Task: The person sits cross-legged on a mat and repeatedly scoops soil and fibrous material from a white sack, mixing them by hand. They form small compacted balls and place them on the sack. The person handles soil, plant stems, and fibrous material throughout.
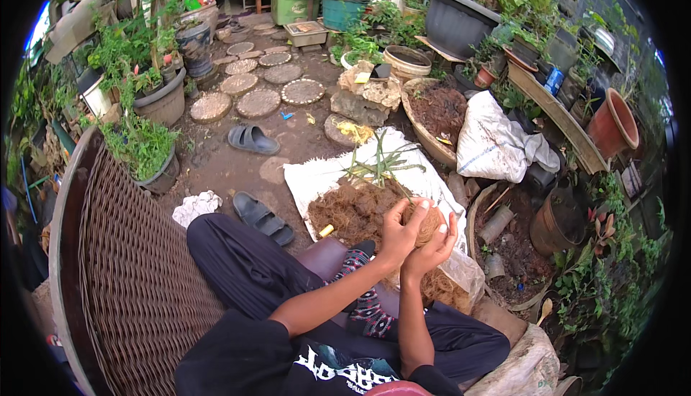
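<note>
My left hand (398, 234) and my right hand (432, 250) cup a round ball of brown fibre (424, 223) between them, in front of my crossed legs. The left thumb lies over its top, and the right fingers wrap the far side. A green plant with long, narrow leaves (382, 165) spreads just beyond the ball; a stem runs down to the fingers, which hide where it joins. Below lies a heap of loose brown coconut fibre (340, 207) on a white woven sack (324, 172). A small yellow roll (326, 230) rests at the heap's near edge.
A clear plastic bag (469, 274) of fibre lies by my right knee. Soil-filled basins (426, 131) and a white sack (488, 142) stand to the right. A wicker chair back (140, 266) curves at left. Dark sandals (262, 215) and round stepping stones (259, 103) lie ahead.
</note>
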{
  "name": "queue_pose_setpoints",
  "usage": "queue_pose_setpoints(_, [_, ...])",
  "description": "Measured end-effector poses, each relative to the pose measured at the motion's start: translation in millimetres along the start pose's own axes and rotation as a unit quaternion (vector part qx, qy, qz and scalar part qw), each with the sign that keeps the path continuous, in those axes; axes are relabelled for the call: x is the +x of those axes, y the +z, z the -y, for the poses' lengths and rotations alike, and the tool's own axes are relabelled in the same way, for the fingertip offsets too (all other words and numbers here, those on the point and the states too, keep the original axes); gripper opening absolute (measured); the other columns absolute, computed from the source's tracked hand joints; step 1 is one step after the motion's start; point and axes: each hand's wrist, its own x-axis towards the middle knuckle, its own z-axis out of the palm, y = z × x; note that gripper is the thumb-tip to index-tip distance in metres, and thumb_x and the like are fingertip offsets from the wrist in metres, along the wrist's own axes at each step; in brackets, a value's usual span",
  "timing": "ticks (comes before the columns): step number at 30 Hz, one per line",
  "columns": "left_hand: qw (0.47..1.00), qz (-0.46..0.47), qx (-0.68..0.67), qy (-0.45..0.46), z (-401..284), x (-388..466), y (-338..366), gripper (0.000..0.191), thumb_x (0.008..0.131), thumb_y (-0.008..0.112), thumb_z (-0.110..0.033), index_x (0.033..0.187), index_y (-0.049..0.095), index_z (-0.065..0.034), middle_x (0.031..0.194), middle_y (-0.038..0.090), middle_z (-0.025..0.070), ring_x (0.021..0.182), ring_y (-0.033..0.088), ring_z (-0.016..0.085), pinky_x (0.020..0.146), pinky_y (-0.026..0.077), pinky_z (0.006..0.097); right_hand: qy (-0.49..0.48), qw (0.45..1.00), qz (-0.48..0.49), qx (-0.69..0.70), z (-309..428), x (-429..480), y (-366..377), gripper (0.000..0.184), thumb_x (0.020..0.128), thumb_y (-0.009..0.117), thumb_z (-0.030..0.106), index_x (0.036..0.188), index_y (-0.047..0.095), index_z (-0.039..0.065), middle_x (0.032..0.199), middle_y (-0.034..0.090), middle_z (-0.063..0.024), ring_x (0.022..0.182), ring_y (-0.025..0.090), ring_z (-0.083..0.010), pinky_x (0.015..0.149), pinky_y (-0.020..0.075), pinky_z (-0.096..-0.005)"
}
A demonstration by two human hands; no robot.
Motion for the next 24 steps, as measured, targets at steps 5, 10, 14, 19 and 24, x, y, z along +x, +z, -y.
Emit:
queue_pose_setpoints(5, [0.996, 0.031, -0.073, -0.033, -3.5, 1.0, -6.5, 0.030, 0.101, 0.051, -0.021, 0.097, 0.069, 0.0019, 0.099, 0.071, 0.0086, 0.091, 0.064, 0.013, 0.085, 0.050, 0.0285, -0.193, 0.979, -0.005, -0.065, -12.8, -12.1, -2.2, 0.061, 0.098, 0.050, 0.030, 0.141, 0.033, -0.011, 0.118, 0.063, -0.0202, 0.121, 0.057, -0.0303, 0.111, 0.0329, -0.0472])
queue_pose_setpoints(10, [0.998, 0.049, -0.016, -0.037, -0.3, -3.5, -4.7, 0.028, 0.100, 0.053, -0.021, 0.098, 0.069, 0.0018, 0.097, 0.071, 0.0073, 0.089, 0.064, 0.011, 0.084, 0.050, 0.0278, -0.235, 0.971, 0.010, -0.047, -24.9, -10.3, -9.2, 0.063, 0.098, 0.054, 0.032, 0.140, 0.034, -0.010, 0.119, 0.063, -0.0190, 0.122, 0.056, -0.0332, 0.114, 0.0290, -0.0515])
queue_pose_setpoints(14, [0.995, 0.027, -0.037, -0.085, 4.8, -5.0, -3.2, 0.022, 0.095, 0.059, -0.019, 0.089, 0.067, 0.0010, 0.086, 0.069, 0.0045, 0.082, 0.061, 0.009, 0.078, 0.050, 0.0274, -0.210, 0.977, 0.000, -0.037, -26.8, -9.6, -9.9, 0.068, 0.097, 0.055, 0.041, 0.139, 0.037, -0.010, 0.125, 0.060, -0.0203, 0.125, 0.053, -0.0347, 0.112, 0.0316, -0.0501])
queue_pose_setpoints(19, [0.991, 0.048, 0.106, 0.062, 9.2, 3.6, -16.3, 0.019, 0.092, 0.061, -0.016, 0.081, 0.061, -0.0007, 0.077, 0.063, 0.0028, 0.077, 0.057, 0.006, 0.071, 0.047, 0.0257, -0.088, 0.992, 0.053, 0.076, -6.7, -6.4, 4.9, 0.082, 0.093, 0.059, 0.054, 0.141, 0.037, -0.008, 0.130, 0.056, -0.0212, 0.129, 0.049, -0.0351, 0.110, 0.0344, -0.0469])
queue_pose_setpoints(24, [0.992, 0.041, 0.108, 0.055, 10.0, 3.5, -20.1, 0.022, 0.095, 0.058, -0.016, 0.081, 0.061, -0.0007, 0.075, 0.061, 0.0014, 0.076, 0.055, 0.006, 0.071, 0.046, 0.0260, 0.064, 0.989, 0.085, 0.099, -7.7, -4.6, 4.0, 0.049, 0.094, 0.060, 0.031, 0.125, 0.058, -0.008, 0.128, 0.060, -0.0184, 0.120, 0.055, -0.0253, 0.105, 0.0390, -0.0407])
